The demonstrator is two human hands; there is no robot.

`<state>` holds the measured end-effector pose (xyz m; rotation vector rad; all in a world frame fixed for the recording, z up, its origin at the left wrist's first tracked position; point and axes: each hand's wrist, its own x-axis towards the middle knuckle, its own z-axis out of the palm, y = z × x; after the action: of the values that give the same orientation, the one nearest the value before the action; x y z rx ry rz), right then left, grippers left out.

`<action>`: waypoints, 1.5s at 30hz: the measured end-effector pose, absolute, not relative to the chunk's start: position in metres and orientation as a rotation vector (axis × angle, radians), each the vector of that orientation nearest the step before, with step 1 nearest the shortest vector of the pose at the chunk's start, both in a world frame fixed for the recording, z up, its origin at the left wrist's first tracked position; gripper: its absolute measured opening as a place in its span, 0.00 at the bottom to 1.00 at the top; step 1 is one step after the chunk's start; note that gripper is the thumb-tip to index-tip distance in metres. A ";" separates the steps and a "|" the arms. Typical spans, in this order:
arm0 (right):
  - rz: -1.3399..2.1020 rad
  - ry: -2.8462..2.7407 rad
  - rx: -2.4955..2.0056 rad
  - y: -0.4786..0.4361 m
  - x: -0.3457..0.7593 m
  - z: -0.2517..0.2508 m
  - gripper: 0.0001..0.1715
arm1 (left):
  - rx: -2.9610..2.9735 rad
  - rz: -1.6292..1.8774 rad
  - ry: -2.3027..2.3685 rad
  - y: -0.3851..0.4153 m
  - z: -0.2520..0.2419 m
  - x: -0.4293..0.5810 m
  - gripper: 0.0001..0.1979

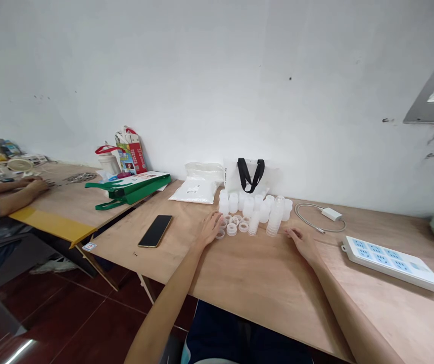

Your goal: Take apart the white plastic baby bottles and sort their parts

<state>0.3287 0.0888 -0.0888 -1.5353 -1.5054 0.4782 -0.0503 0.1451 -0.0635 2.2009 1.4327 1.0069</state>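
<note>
Just two hands [211, 228] [303, 245] beside one cluster of plastic cups [254, 215]

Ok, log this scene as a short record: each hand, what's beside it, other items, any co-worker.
Left hand: open, nothing visibly held
Beside it: plastic rings
Right hand: open, resting on the table
Beside it: stacked cups
Other items: phone, power strip
Co-worker: hands on the next table
</note>
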 end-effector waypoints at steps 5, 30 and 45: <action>0.478 -1.509 -1.536 0.089 0.329 -0.090 0.23 | 2.311 0.794 1.341 0.141 -0.059 -0.049 0.28; 0.473 -1.509 -1.530 0.090 0.327 -0.089 0.23 | 2.326 0.925 1.228 0.152 -0.069 -0.060 0.20; 0.475 -1.523 -1.534 0.090 0.328 -0.091 0.23 | 2.445 0.756 1.310 0.156 -0.070 -0.066 0.17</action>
<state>0.3282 0.0905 -0.0910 -1.5344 -1.5227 0.4748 -0.0660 0.1562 -0.0701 2.4451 1.3102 0.7564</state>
